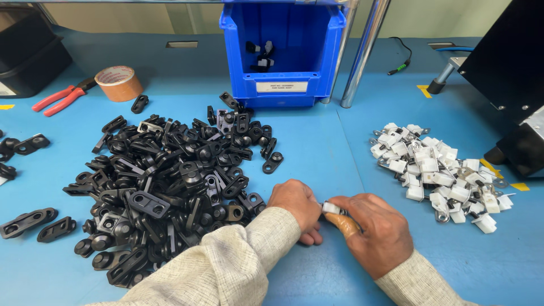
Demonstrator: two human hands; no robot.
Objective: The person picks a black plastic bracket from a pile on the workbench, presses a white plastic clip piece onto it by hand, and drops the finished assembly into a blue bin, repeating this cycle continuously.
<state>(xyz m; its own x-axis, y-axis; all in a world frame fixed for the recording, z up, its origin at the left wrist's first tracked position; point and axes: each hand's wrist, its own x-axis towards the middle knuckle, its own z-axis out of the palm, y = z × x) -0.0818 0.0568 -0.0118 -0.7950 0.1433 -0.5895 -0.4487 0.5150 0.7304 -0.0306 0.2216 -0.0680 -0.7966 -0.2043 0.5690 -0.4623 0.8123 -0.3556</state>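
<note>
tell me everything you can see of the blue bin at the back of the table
The blue bin looks like moulded plastic, open-fronted, standing upright at the back of the blue table. A white label strip sits on its low front lip. Inside lie only a few small black and white parts; most of its floor is bare. A metal post slants just to its right. Neither hand touches it.

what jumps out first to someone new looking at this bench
A big heap of black parts sprawls over the left of the blue table, with a smaller pile of white clips on the right. Between them, the left hand and right hand meet around one white clip. A blue bin stands behind.
</note>
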